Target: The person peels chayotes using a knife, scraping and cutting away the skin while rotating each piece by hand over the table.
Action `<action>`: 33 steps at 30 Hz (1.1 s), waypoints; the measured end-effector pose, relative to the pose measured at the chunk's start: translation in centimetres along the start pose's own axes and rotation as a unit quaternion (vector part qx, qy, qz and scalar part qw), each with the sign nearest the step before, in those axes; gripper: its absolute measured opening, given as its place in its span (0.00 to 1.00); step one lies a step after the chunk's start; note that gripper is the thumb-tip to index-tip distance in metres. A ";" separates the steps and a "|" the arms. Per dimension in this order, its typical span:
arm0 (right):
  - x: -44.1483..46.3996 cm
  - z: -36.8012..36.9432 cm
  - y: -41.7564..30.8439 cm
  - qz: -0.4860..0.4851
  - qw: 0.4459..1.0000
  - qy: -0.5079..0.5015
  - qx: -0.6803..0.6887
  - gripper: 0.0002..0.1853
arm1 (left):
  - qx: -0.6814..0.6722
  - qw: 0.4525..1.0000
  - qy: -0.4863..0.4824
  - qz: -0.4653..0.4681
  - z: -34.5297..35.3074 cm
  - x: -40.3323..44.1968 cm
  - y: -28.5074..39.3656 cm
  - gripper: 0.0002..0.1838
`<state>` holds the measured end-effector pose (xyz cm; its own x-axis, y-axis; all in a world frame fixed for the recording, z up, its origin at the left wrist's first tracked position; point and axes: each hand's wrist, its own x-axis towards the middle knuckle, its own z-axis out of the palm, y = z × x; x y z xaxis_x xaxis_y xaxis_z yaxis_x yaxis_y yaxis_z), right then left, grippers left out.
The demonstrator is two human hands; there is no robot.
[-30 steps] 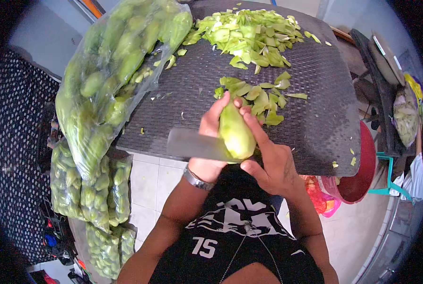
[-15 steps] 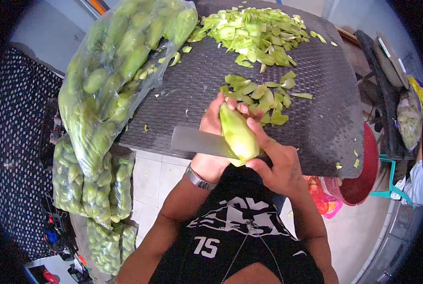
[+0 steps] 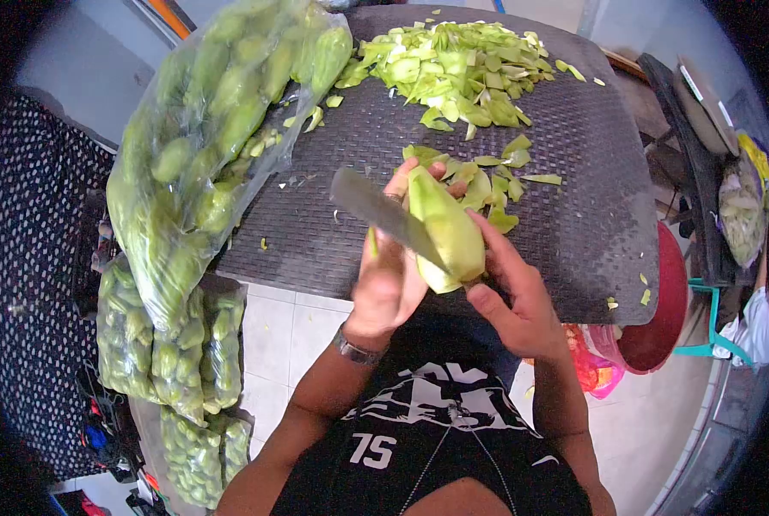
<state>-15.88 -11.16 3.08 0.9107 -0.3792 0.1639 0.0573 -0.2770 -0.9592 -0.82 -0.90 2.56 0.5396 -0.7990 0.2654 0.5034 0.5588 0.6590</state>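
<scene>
A partly peeled green fruit (image 3: pixel 453 236), pale where the skin is off, is held in front of my body. My left hand (image 3: pixel 389 279), slightly blurred, supports it from beneath and behind, with fingertips showing past its top. My right hand (image 3: pixel 517 301) is closed around the knife, whose handle is mostly hidden by the fruit and fingers. The wide knife blade (image 3: pixel 389 215) points up and left, its lower part against the fruit's left side. A thin green strip hangs near the blade. Loose peelings (image 3: pixel 487 185) lie on the dark woven table (image 3: pixel 573 224) just beyond my hands.
A large heap of peelings (image 3: pixel 462 69) sits at the table's far side. A clear bag of green fruit (image 3: pixel 204 146) covers the left edge. More filled bags (image 3: pixel 174 365) are below left. A red tub (image 3: pixel 655 301) and teal stool (image 3: pixel 707 322) stand right of the table.
The blade has swung from nearly level to a steeper slant, its tip higher. The fruit has shifted slightly right and turned. My left hand has tilted, showing more of its palm.
</scene>
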 end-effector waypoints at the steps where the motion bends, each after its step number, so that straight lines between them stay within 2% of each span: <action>1: -0.1 0.2 -0.1 0.018 1.000 0.000 0.003 0.36 | 0.074 0.997 0.028 0.016 -0.6 -0.1 -0.1 0.60; 3: -0.3 0.3 -0.8 0.071 0.997 -0.008 -0.006 0.34 | 0.218 0.971 0.088 0.050 -2.6 -0.6 -0.1 0.55; 4: -0.4 0.2 -1.1 0.105 0.994 -0.015 -0.019 0.33 | 0.259 0.945 0.159 0.123 -2.9 -0.6 0.7 0.48; 5: -0.2 -0.1 -1.6 0.153 0.987 -0.024 -0.044 0.31 | 0.326 0.895 0.214 0.214 -2.9 -1.0 2.1 0.44; 6: -0.1 -0.4 -1.8 0.202 0.977 -0.027 -0.067 0.30 | 0.450 0.806 0.249 0.293 -3.0 -1.3 3.3 0.40; 7: 0.1 -0.5 -1.1 0.174 0.980 -0.033 -0.088 0.29 | 0.501 0.738 0.284 0.352 -3.4 -1.5 4.0 0.36; 9: 0.1 -0.3 0.9 0.126 0.982 -0.056 -0.128 0.27 | 0.612 0.692 0.145 0.355 -3.9 -1.5 6.9 0.27; 11: 0.6 0.2 1.0 0.128 0.980 -0.080 -0.127 0.26 | 0.732 0.613 -0.030 0.296 -2.2 0.8 9.3 0.20; 12: 1.1 0.3 1.0 0.124 0.980 -0.090 -0.129 0.25 | 0.757 0.582 -0.086 0.284 -2.4 2.1 9.4 0.18; 15: 0.8 0.9 1.0 0.097 0.978 -0.053 -0.177 0.24 | 0.795 0.537 -0.152 0.236 -2.8 4.8 7.7 0.17; 18: 0.6 0.6 0.5 0.115 0.967 -0.042 -0.223 0.24 | 0.781 0.586 -0.145 0.159 -4.2 5.2 5.5 0.16; 21: 0.1 0.5 0.5 0.149 0.938 -0.046 -0.310 0.25 | 0.815 0.536 -0.142 0.170 -5.6 4.4 3.3 0.20; 22: 0.1 0.3 0.6 0.137 0.937 -0.051 -0.317 0.25 | 0.801 0.556 -0.131 0.178 -5.9 3.9 3.0 0.20; 24: 0.0 0.2 0.9 0.115 0.936 -0.060 -0.328 0.26 | 0.801 0.556 -0.126 0.183 -6.1 3.8 3.1 0.20; 27: 0.9 -0.1 -0.1 0.147 0.934 -0.090 -0.313 0.25 | 0.799 0.563 -0.133 0.164 -6.7 3.5 3.2 0.21; 30: 0.7 0.3 -0.5 0.169 0.922 -0.080 -0.340 0.24 | 0.796 0.562 -0.163 0.157 -7.0 4.1 2.9 0.24; 33: 0.7 0.5 -0.4 0.175 0.923 -0.069 -0.335 0.23 | 0.794 0.566 -0.190 0.110 -7.8 4.2 2.8 0.28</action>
<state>-15.10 -10.85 3.50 0.8715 -0.4457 -0.2048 -0.4744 -0.6599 -0.5827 8.10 -1.01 0.05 0.1346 -0.9079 0.3970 -0.9532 -0.0092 0.3022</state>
